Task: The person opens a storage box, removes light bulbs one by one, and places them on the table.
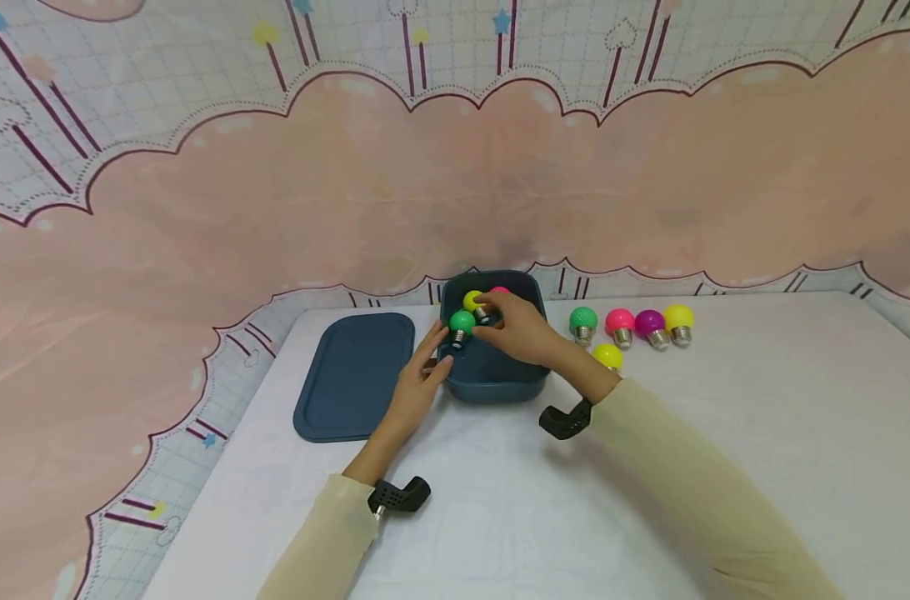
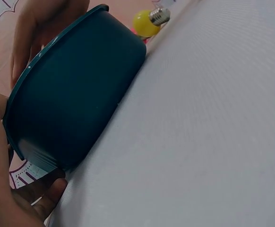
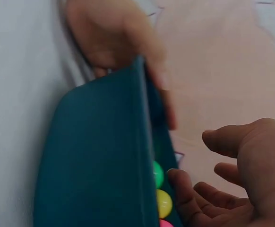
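Observation:
A dark blue-green plastic container (image 1: 496, 392) holds a green bulb (image 1: 462, 322), a yellow bulb (image 1: 472, 301) and a pink bulb (image 1: 500, 290), the last mostly hidden. Over its opening is my right hand (image 1: 526, 329), thumb and forefinger apart, close to the green and yellow bulbs. The right wrist view shows no bulb between those fingers. My left hand (image 1: 413, 387) touches the container's left side, one finger reaching over the rim, the fingers fairly straight. In the left wrist view other left fingers (image 2: 52, 194) are low beside the container wall (image 2: 76, 90).
Left of the container lies a flat dark blue lid (image 1: 357, 379). To its right on the white table (image 1: 500, 500) are a green bulb (image 1: 583, 318), a pink bulb (image 1: 620, 322), a purple bulb (image 1: 650, 323) and two yellow bulbs (image 1: 678, 318). A patterned cloth (image 1: 455, 192) hangs behind.

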### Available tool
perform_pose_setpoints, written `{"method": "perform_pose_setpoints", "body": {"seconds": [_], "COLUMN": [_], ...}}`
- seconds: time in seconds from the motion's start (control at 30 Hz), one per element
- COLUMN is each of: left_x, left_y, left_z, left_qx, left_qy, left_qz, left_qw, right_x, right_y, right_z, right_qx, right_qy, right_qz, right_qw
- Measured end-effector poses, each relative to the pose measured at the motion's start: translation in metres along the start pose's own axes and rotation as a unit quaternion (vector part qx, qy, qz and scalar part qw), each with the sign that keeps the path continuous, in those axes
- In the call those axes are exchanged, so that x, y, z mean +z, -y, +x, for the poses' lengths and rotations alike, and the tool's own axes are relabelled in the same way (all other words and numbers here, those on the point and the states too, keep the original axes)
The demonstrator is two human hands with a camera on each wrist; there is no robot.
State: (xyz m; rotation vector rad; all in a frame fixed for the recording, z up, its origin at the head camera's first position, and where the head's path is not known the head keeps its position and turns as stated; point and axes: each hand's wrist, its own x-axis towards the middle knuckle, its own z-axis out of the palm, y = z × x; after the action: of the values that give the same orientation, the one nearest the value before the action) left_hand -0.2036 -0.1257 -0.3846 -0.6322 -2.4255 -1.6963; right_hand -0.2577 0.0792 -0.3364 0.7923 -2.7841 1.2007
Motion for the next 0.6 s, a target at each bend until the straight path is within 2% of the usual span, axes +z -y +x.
{"method": "perform_pose_setpoints", "body": {"seconds": [0.1,0.3,0.47,0.6], "left_x": [0.000,0.001,0.000,0.000], "left_y": [0.000,0.000,-0.002,-0.002], "left_z": [0.000,-0.001,-0.001,0.000], "left_qx": [-0.004,0.001,-0.008,-0.008], "left_qy": [0.002,-0.003,-0.003,-0.002], "left_qz": [0.003,0.007,0.016,0.022], "left_qw": [1.0000,1.0000,0.9998,0.9997], "right_x": [0.011,0.025,0.033,0.036], "right_y": [0.001,0.002,0.002,0.000], "right_z": [0.011,0.027,0.036,0.040], "right_qx": [0.001,0.035,0.059,0.064], "right_qy": [0.005,0.022,0.015,0.011], "right_qz": [-0.003,-0.031,-0.060,-0.066], "right_qw": [1.0000,0.9987,0.9963,0.9957]}}
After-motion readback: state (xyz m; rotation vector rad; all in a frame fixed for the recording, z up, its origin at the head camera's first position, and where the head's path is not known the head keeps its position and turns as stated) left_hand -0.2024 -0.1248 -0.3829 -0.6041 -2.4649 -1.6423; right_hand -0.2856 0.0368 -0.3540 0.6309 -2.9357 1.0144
